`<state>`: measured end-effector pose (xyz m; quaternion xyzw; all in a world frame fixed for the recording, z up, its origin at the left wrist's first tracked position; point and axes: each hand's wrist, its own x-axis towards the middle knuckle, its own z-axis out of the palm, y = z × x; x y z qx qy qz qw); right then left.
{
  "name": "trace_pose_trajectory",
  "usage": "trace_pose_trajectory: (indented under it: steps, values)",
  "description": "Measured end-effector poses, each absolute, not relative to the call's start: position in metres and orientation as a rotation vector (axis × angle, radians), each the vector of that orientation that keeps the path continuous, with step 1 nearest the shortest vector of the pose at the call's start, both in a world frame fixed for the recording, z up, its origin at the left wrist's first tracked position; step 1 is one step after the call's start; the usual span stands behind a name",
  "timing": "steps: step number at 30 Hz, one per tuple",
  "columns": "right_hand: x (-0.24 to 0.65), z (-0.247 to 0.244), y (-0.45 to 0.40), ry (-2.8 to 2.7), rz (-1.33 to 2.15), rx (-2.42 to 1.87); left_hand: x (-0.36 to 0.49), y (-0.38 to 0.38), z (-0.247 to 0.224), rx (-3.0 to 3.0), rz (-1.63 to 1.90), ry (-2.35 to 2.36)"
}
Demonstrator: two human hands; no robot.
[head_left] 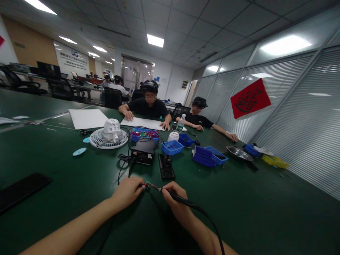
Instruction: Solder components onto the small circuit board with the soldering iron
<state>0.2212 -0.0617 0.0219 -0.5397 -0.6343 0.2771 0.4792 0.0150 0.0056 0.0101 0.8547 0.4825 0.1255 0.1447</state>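
Note:
In the middle of the view, my left hand pinches a small green circuit board with a red wire, just above the green table. My right hand is closed round the handle of a soldering iron, held like a pen. The iron's tip points left and meets the board, though whether it touches a joint is too small to tell. A black cable runs from the handle down past my right forearm. Beyond my hands stand a black soldering station and a black iron stand.
A white fan part lies to the left, beyond a black phone. Blue bins, a metal bowl and a yellow tray line the far right. Two people sit opposite, near a water bottle.

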Motion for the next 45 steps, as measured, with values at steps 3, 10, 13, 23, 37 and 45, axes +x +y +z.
trace_pose_trajectory:
  steps: [3, 10, 13, 23, 37, 45]
  values:
    - [0.2204, 0.0240, -0.0641, -1.550, 0.675, -1.306, 0.0152, 0.0046, 0.0113, 2.477, 0.375, 1.389]
    - [0.2192, 0.0293, -0.0666, -1.477, 0.675, -1.296, 0.0146, 0.0052, 0.0099, 2.499, 0.401, 1.354]
    - [0.2207, 0.0282, -0.0641, -1.463, 0.739, -1.318, 0.0145, 0.0047, 0.0113, 2.504, 0.397, 1.327]
    - [0.2238, 0.0250, -0.0581, -1.402, 0.810, -1.345, 0.0157, 0.0033, 0.0149, 2.495, 0.368, 1.341]
    - [0.2242, 0.0324, -0.0593, -1.494, 0.762, -1.349, 0.0154, 0.0050, 0.0161, 2.426, 0.389, 1.329]
    - [0.2209, 0.0284, -0.0623, -1.526, 0.718, -1.317, 0.0168, 0.0036, 0.0180, 2.377, 0.420, 1.414]
